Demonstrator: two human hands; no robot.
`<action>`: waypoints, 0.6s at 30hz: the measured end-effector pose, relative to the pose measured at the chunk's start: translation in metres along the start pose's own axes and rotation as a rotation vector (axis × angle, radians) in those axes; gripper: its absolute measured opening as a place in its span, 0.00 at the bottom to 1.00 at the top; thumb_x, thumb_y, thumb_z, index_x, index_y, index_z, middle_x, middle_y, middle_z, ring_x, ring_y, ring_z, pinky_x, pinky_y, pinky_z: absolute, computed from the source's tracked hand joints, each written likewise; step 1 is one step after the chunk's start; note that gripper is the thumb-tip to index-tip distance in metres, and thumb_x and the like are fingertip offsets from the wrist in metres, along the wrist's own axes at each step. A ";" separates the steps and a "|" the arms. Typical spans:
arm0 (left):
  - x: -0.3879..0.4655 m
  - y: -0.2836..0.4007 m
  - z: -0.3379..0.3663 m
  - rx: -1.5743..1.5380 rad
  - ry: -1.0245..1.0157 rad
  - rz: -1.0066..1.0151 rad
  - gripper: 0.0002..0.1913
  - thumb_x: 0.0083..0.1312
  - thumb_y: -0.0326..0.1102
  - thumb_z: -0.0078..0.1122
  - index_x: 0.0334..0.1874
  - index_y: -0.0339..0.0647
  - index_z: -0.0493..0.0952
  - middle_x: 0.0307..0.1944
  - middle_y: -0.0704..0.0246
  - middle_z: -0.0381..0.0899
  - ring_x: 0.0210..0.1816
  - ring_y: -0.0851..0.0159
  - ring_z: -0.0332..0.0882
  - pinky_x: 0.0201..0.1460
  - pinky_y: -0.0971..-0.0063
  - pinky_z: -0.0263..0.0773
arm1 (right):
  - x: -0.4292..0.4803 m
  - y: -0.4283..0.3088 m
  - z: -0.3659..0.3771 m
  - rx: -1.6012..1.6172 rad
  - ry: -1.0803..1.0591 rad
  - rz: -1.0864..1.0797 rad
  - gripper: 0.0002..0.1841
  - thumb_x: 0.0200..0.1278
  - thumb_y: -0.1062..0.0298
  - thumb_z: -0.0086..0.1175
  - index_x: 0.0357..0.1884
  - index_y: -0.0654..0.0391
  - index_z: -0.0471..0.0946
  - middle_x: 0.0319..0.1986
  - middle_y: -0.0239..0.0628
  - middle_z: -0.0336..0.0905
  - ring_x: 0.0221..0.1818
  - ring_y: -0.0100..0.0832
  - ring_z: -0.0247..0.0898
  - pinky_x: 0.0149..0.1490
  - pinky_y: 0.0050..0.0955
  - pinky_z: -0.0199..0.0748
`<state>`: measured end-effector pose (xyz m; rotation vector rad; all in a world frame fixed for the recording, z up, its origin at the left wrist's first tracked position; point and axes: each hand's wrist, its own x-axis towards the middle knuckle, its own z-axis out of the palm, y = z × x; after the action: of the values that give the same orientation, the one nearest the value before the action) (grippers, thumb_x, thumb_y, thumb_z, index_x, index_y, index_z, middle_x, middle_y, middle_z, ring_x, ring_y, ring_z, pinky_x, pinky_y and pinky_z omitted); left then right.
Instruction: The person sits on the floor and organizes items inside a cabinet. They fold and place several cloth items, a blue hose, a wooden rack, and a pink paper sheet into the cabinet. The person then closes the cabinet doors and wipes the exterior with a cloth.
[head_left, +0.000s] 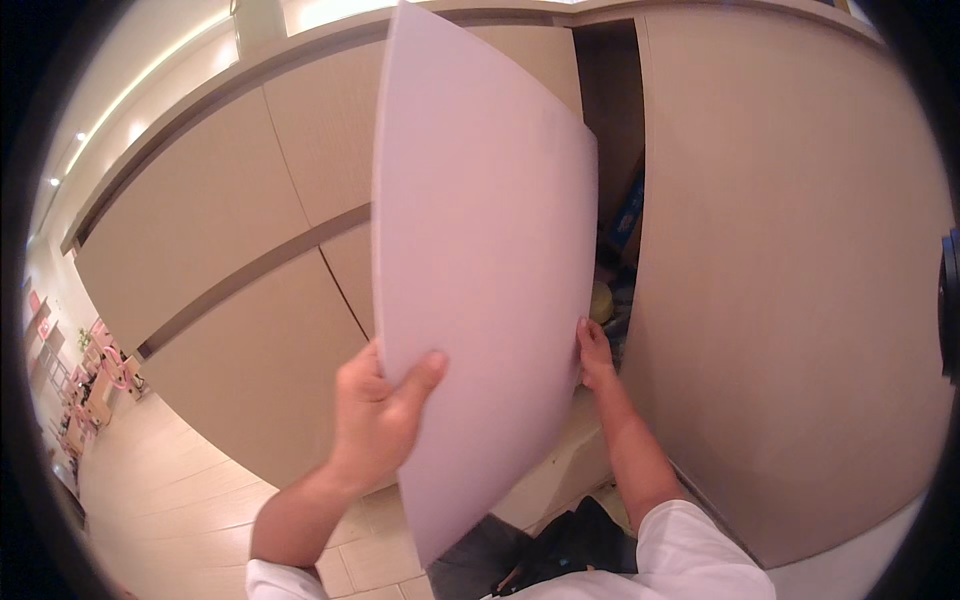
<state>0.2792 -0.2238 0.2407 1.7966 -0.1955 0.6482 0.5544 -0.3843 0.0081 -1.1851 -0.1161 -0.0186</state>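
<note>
A large flat pale panel (487, 247) stands upright before me, in front of a wood-grain cabinet (232, 375). My left hand (386, 405) grips its left edge, thumb on the near face and the other fingers mostly hidden behind. On the opposite edge, lower down the panel, my right hand (595, 352) holds on beside the cabinet opening. Whether the panel is fixed to the cabinet cannot be seen. Behind it, the dark opening (611, 82) contains a blue item (628, 210) bearing writing and a yellowish round object (601, 302), both partly covered.
A broad wood-grain side panel (787, 285) rises close on my right. A ledge (480, 11) runs along the cabinet top. Light floor tiles (172, 480) extend to the left, towards shelves and pink items (112, 367). A dark object (951, 307) juts in at the far right.
</note>
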 end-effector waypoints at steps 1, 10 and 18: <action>0.004 -0.009 0.011 -0.008 0.040 0.021 0.10 0.62 0.30 0.55 0.42 0.30 0.73 0.33 0.67 0.79 0.35 0.75 0.74 0.37 0.80 0.70 | 0.008 -0.007 -0.002 -0.129 0.071 0.005 0.34 0.61 0.46 0.47 0.59 0.64 0.59 0.56 0.49 0.61 0.57 0.40 0.58 0.61 0.37 0.57; 0.043 -0.062 0.075 -0.185 0.162 0.152 0.10 0.62 0.29 0.54 0.42 0.28 0.74 0.36 0.67 0.78 0.37 0.74 0.72 0.40 0.81 0.68 | -0.043 -0.019 -0.020 -0.685 0.104 -0.226 0.37 0.59 0.46 0.48 0.62 0.63 0.55 0.60 0.55 0.52 0.64 0.48 0.47 0.65 0.38 0.48; 0.077 -0.063 0.142 -0.309 0.284 0.300 0.11 0.62 0.31 0.54 0.42 0.31 0.74 0.28 0.66 0.80 0.30 0.79 0.71 0.32 0.81 0.69 | -0.099 -0.031 -0.034 -0.522 -0.070 -0.467 0.42 0.53 0.49 0.55 0.63 0.65 0.52 0.62 0.55 0.49 0.65 0.49 0.45 0.67 0.40 0.43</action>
<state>0.4180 -0.3199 0.2011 1.3728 -0.3555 1.0190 0.4562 -0.4319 0.0140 -1.6567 -0.4692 -0.4406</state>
